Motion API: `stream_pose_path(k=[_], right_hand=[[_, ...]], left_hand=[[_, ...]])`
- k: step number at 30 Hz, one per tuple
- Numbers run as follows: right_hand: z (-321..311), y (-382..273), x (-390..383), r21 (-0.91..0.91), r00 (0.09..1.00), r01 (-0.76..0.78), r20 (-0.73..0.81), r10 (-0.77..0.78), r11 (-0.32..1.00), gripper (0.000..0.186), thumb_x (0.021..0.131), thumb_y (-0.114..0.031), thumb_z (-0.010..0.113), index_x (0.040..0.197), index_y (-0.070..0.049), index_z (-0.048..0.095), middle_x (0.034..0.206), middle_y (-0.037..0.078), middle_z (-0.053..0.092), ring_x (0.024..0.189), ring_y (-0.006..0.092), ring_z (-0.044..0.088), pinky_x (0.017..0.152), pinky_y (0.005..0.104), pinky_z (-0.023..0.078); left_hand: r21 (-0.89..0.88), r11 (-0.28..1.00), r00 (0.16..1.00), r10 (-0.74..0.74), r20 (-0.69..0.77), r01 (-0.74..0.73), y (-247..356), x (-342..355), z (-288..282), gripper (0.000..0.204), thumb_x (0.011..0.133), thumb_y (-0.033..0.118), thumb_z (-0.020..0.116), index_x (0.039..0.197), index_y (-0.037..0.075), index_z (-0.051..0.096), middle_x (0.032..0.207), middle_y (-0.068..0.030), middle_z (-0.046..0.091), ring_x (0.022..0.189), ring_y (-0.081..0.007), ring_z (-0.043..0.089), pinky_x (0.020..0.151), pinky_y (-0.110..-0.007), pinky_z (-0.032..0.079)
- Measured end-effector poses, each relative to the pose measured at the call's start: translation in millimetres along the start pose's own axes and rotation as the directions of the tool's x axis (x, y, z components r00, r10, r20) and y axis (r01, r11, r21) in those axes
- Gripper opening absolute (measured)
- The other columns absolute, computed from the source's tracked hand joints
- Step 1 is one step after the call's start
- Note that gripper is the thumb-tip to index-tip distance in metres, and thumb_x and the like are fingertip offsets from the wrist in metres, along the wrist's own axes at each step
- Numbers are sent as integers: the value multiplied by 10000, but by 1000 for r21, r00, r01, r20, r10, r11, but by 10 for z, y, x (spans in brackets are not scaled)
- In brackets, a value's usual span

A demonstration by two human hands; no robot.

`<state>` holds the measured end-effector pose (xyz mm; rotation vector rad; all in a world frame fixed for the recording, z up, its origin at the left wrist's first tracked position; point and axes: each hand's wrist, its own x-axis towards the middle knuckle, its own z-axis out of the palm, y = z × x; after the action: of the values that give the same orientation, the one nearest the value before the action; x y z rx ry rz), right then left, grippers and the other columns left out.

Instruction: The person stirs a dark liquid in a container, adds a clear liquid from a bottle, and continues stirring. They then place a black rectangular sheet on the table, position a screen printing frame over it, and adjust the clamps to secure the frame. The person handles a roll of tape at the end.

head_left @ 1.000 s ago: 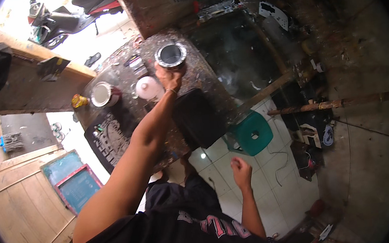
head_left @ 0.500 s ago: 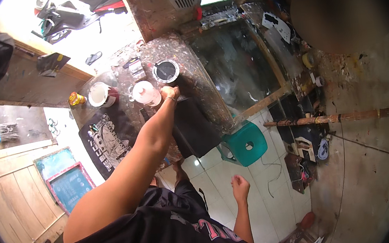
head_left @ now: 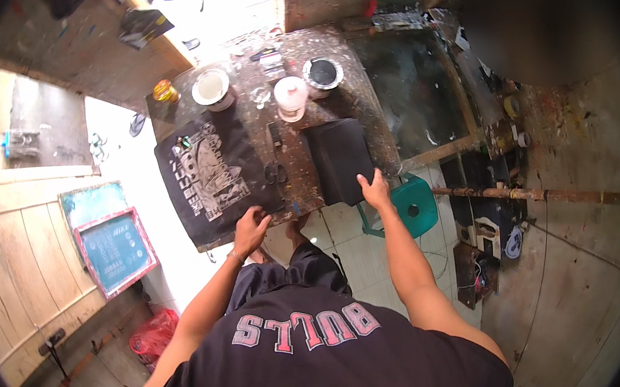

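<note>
The left arm, stretched a second ago across the bench to the white pot, has been drawn back. The left hand (head_left: pixel 251 228) now rests at the near edge of the black printed cloth with a white design (head_left: pixel 211 175), fingers curled onto its lower corner; whether the edge is pinched cannot be told. The right hand (head_left: pixel 375 190), hanging low and clear of the bench a second ago, has been raised and is laid with fingers spread on the near edge of the plain black rectangular fabric panel (head_left: pixel 339 158). Both hands are therefore judged to have gone from the pots to the two dark pieces at the front of the paint-stained wooden bench (head_left: pixel 288 60).

Farther back, a round white plastic pot (head_left: pixel 290 96), an open round tin with dark contents (head_left: pixel 322 73) and a white-rimmed round bowl (head_left: pixel 211 87) are noted, well apart from both hands. A small yellow jar (head_left: pixel 165 92) stands at the bench's far left corner. A dark pair of scissors (head_left: pixel 275 173) lies between the two pieces. A green plastic stool (head_left: pixel 414 209) stands just beside the right forearm. A pink-framed printing screen (head_left: pixel 114 250) leans by the wooden wall, left.
</note>
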<state>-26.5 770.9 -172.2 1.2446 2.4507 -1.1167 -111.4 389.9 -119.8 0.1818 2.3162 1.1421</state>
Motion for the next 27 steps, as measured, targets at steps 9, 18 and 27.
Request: stream_pose_path(k=[9, 18, 27], right_hand=[[-31, 97, 196, -264, 962, 274, 61, -267, 925, 675, 898, -506, 714, 1264, 54, 631, 1248, 288, 666, 1208, 416, 629, 1028, 467, 475], [-485, 473, 852, -980, 955, 116, 65, -290, 159, 251, 890, -335, 750, 922, -87, 771, 994, 121, 756, 949, 349, 708, 827, 501, 557], [-9, -2017, -812, -110, 832, 548, -32, -554, 829, 206, 823, -184, 756, 866, 13, 715, 780, 170, 720, 728, 280, 708, 722, 409, 539]], left_hand=[[-270, 701, 618, -711, -336, 659, -2552, -1811, -587, 607, 822, 427, 731, 1201, -43, 675, 1133, -227, 729, 1107, -321, 697, 975, -402, 529], [-699, 529, 474, -828, -299, 481, -3329, -3262, -603, 379, 899, 220, 741, 1164, -36, 653, 977, -137, 731, 764, -151, 682, 633, -290, 545], [-873, 335, 500, -857, -126, 354, -3114, -3541, -153, 352, 997, 259, 591, 1234, -1, 613, 1109, -79, 718, 901, -148, 701, 715, -254, 562]])
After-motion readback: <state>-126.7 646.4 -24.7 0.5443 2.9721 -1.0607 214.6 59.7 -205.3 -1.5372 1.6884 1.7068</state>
